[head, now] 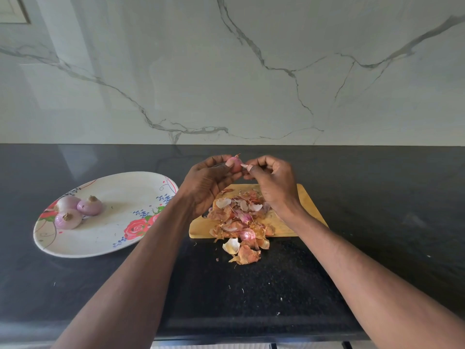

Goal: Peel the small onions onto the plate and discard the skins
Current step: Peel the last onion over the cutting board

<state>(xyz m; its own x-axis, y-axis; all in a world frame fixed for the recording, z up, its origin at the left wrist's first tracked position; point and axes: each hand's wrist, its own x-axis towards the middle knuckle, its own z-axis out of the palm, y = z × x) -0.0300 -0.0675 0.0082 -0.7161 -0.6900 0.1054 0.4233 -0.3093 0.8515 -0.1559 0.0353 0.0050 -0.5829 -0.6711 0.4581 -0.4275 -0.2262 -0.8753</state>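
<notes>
My left hand (210, 183) holds a small pink onion (235, 164) above the far end of a wooden cutting board (305, 205). My right hand (273, 183) pinches a strip of skin (244, 166) at the onion's right side. A heap of onion skins (239, 220) covers the board and spills over its near edge onto the counter. On the left, a white oval plate with a flower print (110, 238) carries three peeled onions (75, 211) grouped at its left end.
The black granite counter (377, 235) runs the full width, with small skin flecks near the front. A marble-patterned wall (251, 71) rises behind it. The counter's front edge lies at the bottom of the view.
</notes>
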